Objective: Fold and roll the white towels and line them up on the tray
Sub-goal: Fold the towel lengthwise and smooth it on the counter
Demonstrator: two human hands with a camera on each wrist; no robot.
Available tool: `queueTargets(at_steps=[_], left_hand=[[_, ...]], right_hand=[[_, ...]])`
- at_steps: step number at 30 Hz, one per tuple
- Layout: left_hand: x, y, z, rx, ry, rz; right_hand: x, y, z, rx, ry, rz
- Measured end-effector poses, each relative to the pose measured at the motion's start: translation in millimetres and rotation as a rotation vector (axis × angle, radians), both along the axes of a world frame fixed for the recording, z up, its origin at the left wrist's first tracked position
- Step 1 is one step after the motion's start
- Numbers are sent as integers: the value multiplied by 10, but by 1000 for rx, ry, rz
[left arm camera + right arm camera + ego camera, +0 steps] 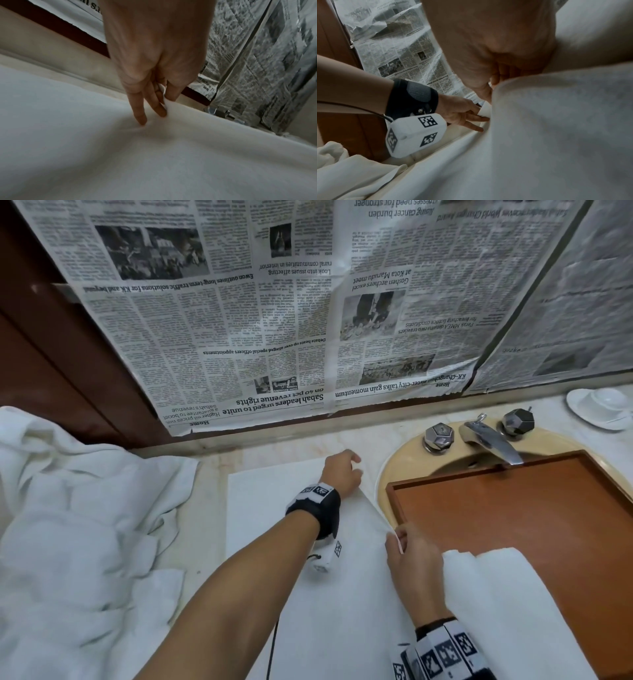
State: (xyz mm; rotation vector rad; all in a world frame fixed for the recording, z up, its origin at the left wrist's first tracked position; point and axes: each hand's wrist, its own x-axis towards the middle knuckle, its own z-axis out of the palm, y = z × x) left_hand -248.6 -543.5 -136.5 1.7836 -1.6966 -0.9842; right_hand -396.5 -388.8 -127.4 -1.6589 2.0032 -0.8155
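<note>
A white towel point(274, 525) lies spread flat on the marble counter. My left hand point(354, 470) pinches its far right corner between thumb and forefinger, and in the left wrist view two other fingers point(142, 119) press down on the cloth point(154, 162). My right hand point(399, 537) pinches the same towel's right edge nearer to me, lifting it into a ridge point(539, 121). The brown wooden tray point(513, 508) sits over the sink to the right. Two rolled white towels point(507, 594) lie side by side at its near end, beside my right wrist.
A heap of loose white towels point(68, 525) fills the counter's left side. A chrome faucet point(493, 440) with two knobs stands behind the tray on the beige sink point(407, 460). A white cup and saucer point(599, 409) sit far right. Newspaper point(274, 302) covers the wall.
</note>
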Motion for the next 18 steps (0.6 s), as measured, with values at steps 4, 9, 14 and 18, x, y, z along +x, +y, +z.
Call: queueTargets(at_steps=[4, 9, 14, 18], left_hand=[[114, 75, 169, -59, 194, 56], [716, 333, 272, -33, 335, 201], [1490, 546, 193, -39, 313, 339], [1938, 693, -31, 2, 190, 470]], right_hand=[[123, 21, 157, -40, 44, 55], [582, 133, 290, 12, 124, 255], [1339, 190, 338, -1, 186, 412], [1820, 236, 232, 180, 275, 558]])
